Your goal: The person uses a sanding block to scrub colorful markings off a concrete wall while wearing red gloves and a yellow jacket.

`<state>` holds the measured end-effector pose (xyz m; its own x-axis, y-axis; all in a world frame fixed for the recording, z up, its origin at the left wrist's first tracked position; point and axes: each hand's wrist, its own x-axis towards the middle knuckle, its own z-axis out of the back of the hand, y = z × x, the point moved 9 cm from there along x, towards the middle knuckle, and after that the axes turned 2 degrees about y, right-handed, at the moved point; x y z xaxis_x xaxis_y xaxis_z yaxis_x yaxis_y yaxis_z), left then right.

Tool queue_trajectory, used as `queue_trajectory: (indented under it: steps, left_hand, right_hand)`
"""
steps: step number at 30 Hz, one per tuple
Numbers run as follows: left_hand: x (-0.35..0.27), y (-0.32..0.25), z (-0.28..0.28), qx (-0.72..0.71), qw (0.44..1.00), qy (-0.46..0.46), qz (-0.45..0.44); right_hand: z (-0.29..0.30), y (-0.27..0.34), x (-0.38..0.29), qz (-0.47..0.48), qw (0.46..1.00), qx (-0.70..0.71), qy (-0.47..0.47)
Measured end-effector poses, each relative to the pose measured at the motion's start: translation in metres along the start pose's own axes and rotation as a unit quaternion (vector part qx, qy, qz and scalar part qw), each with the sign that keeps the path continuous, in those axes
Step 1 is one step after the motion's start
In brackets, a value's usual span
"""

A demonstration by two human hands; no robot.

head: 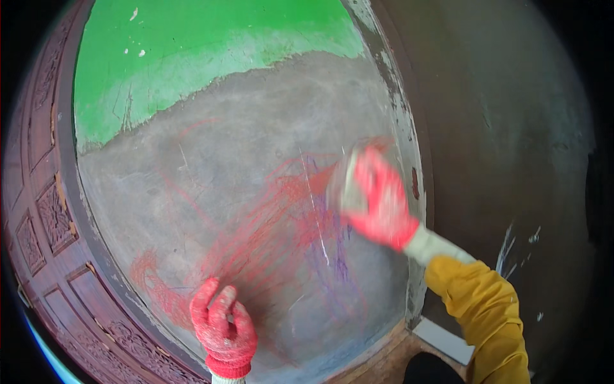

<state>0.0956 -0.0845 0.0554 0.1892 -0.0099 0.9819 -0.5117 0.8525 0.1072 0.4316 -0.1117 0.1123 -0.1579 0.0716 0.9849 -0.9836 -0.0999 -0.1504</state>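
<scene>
My right hand [381, 201], in a red glove, grips a pale flat pad or block [354, 194] pressed to the wall near its right edge. Motion blur hides just what kind of pad it is. Red and purple scribbles [268, 221] cover much of the bare grey wall [230, 120] around it. At the lower left, my left hand [223, 321] wears a red glove too. Its fingers are apart and slightly bent, with nothing seen in them, close to the scribbled surface; whether it touches the wall I cannot tell.
Above a ragged border, green paint [216, 29] still coats the upper wall. A carved wooden door [57, 216] stands on the left. Chipped paint marks the right corner edge [400, 110], beside a dark wall [489, 120]. A white flat strip [443, 340] lies at the lower right.
</scene>
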Motion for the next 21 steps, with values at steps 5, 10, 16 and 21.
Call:
queue_trajectory:
  steps: [5, 10, 16, 21]
  left_hand:
    - [0.007, 0.048, 0.020, -0.030, 0.998, -0.039, 0.033]
    - [0.007, 0.062, 0.021, -0.035, 0.999, -0.009, -0.040]
    - [-0.002, 0.065, 0.027, -0.011, 0.998, -0.008, -0.063]
    - [0.001, 0.061, 0.025, -0.018, 0.997, -0.039, -0.070]
  right_hand:
    - [-0.025, 0.041, -0.125, 0.162, 0.949, 0.018, 0.271]
    - [0.014, -0.026, 0.046, -0.205, 0.977, -0.022, -0.054]
    - [-0.002, 0.021, 0.062, -0.228, 0.970, -0.033, -0.076]
    - [-0.032, 0.140, -0.083, 0.179, 0.967, 0.043, 0.178]
